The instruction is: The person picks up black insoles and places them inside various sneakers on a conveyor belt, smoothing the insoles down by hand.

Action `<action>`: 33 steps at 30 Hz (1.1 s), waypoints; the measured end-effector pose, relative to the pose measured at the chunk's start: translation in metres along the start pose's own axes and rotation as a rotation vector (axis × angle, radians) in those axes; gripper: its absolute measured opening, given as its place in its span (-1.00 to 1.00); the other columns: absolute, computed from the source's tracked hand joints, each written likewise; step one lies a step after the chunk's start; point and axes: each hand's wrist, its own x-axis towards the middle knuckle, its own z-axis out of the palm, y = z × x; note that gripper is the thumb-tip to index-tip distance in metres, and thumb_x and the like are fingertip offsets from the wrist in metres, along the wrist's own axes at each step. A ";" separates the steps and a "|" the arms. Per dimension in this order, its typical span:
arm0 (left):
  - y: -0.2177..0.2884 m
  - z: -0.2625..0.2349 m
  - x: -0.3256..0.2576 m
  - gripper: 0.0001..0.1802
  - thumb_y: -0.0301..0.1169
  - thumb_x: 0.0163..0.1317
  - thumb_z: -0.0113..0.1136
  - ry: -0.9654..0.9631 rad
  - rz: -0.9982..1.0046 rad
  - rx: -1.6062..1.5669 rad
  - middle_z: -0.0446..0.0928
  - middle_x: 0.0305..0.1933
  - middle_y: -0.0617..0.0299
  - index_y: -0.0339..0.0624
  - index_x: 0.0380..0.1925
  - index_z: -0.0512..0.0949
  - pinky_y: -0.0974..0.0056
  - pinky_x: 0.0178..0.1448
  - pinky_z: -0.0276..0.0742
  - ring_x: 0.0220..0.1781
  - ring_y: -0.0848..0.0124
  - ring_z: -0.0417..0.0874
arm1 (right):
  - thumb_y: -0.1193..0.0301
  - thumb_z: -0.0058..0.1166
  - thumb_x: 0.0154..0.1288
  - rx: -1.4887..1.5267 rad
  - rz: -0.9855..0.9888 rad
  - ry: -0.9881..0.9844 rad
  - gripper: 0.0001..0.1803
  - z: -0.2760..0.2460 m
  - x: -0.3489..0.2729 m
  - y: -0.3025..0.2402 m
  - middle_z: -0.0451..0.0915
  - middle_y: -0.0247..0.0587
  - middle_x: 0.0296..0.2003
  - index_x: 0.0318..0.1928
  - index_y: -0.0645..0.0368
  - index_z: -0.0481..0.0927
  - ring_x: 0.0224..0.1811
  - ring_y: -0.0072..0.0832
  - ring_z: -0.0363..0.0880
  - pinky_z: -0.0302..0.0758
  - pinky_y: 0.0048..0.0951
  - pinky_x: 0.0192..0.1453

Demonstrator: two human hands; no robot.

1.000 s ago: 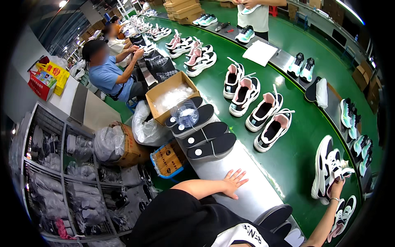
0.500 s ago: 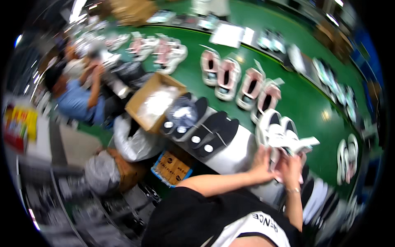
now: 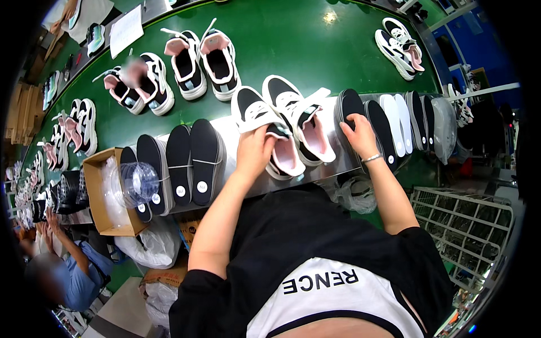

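Pair of sports shoes in front of the person, side by side, set across the near metal strip (image 3: 341, 155) of the worktop (image 3: 315, 45); heels near the body, toes out toward the green part. Openings tilt up and toward the wearer, pink lining visible.

Left hand (image 3: 253, 151): at the outer side of the left shoe (image 3: 287, 155), fingers curled at its collar, holding it there. Fingertips hidden; firmness of grip not readable.

Right hand (image 3: 362, 139): thumb and fingers parted slightly, resting on the nearest black insoles (image 3: 349, 104). Cannot tell whether they pinch the stack or only touch it.

Key relation: black insoles lie to the right of the right shoe (image 3: 304, 115), just beside it, with a narrow gap at the toe side. Long axes roughly parallel, both running away from the body with far ends leaning left; shoes lean more. Right hand is clearly the nearer to the insoles, left hand to the shoes; the right shoe stands between the two hands, apparently untouched.

Beyond the right hand, same row: white insoles (image 3: 395, 124), then more dark ones. Left of the shoes: corded insole bundles (image 3: 206, 163).
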 end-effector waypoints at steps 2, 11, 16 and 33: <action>0.002 -0.004 0.010 -0.69 -0.39 -0.01 0.11 0.034 0.037 0.129 0.50 -0.29 0.02 -0.18 -0.20 0.46 0.14 -0.18 0.39 -0.27 0.07 0.50 | 0.19 0.13 -0.02 -0.083 0.015 -0.033 -0.64 0.018 -0.002 0.019 0.43 -0.10 -0.18 -0.26 0.13 0.44 -0.09 -0.16 0.37 0.36 -0.21 -0.09; 0.018 -0.006 0.005 -0.61 -0.39 -0.18 0.24 0.007 0.184 0.275 0.44 -0.21 0.16 -0.11 -0.24 0.44 0.17 -0.14 0.38 -0.14 0.12 0.43 | 0.07 0.22 -0.17 -0.331 0.297 -0.084 -0.53 0.025 0.003 0.043 0.42 -0.17 -0.22 -0.27 0.05 0.43 -0.10 -0.20 0.38 0.33 -0.11 -0.12; 0.015 0.011 0.010 -0.61 -0.40 -0.25 0.26 -0.041 0.339 0.353 0.42 -0.24 0.18 -0.14 -0.31 0.45 0.18 -0.14 0.37 -0.15 0.14 0.42 | 0.04 0.20 -0.15 -0.332 0.301 -0.105 -0.52 0.021 -0.001 0.046 0.46 -0.16 -0.24 -0.25 0.06 0.45 -0.09 -0.22 0.40 0.32 -0.14 -0.12; -0.018 0.011 0.046 -0.62 -0.32 -0.03 0.04 0.037 -0.586 -0.829 0.54 -0.48 0.10 -0.40 -0.25 0.45 0.41 -0.42 0.45 -0.49 0.43 0.54 | 0.49 -0.01 -0.11 -0.360 -0.806 -0.457 -0.93 -0.023 -0.057 -0.126 0.42 -0.13 -0.40 -0.57 0.20 0.53 -0.46 -0.29 0.51 0.49 -0.38 -0.35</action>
